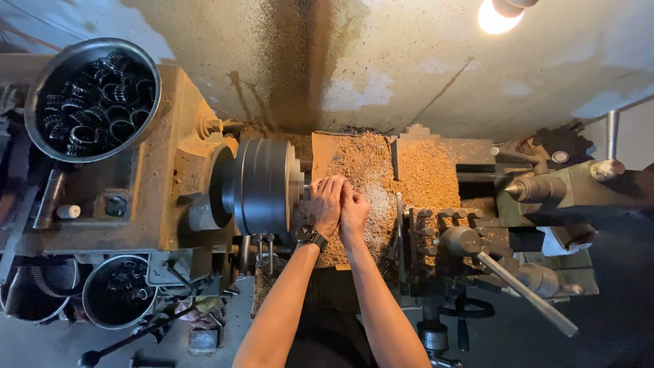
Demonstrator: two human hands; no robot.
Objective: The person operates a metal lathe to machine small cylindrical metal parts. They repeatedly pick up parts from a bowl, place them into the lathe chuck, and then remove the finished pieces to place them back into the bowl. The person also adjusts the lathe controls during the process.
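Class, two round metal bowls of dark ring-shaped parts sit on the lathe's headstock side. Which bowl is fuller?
The larger round metal bowl at the upper left: dark rings heap near its rim. The smaller bowl at the lower left holds only a few at its bottom.

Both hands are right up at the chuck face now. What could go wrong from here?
1. Left hand and right hand sit against the chuck; if it turns, fingers could be caught.
2. The wristwatch could snag.
3. Chips piled under the hands might cut skin.
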